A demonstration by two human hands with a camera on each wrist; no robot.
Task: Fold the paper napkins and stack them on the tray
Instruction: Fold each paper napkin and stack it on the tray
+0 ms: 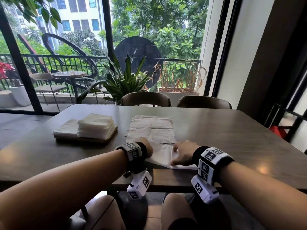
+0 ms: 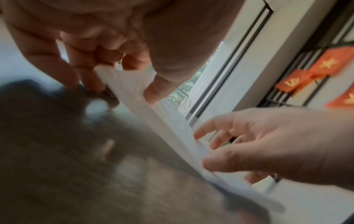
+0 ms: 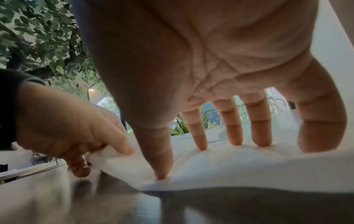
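Observation:
A white paper napkin [image 1: 162, 154] lies near the table's front edge, partly folded. My left hand [image 1: 147, 146] pinches its left edge between thumb and fingers; in the left wrist view the left hand [image 2: 122, 91] has the thin sheet [image 2: 172, 128] raised off the wood. My right hand [image 1: 177, 153] presses on the napkin's right part with straight, spread fingers [image 3: 237, 141], thumb tip on the sheet [image 3: 229, 166]. A wooden tray [image 1: 93, 139] at the left carries a tall stack of folded napkins [image 1: 96, 125] and a lower stack [image 1: 68, 128].
Several unfolded napkins [image 1: 151, 128] lie flat in the middle of the dark wooden table [image 1: 224, 138], just beyond my hands. Two chairs [image 1: 146, 98] stand at the far side. A potted plant [image 1: 126, 80] and a window stand behind them.

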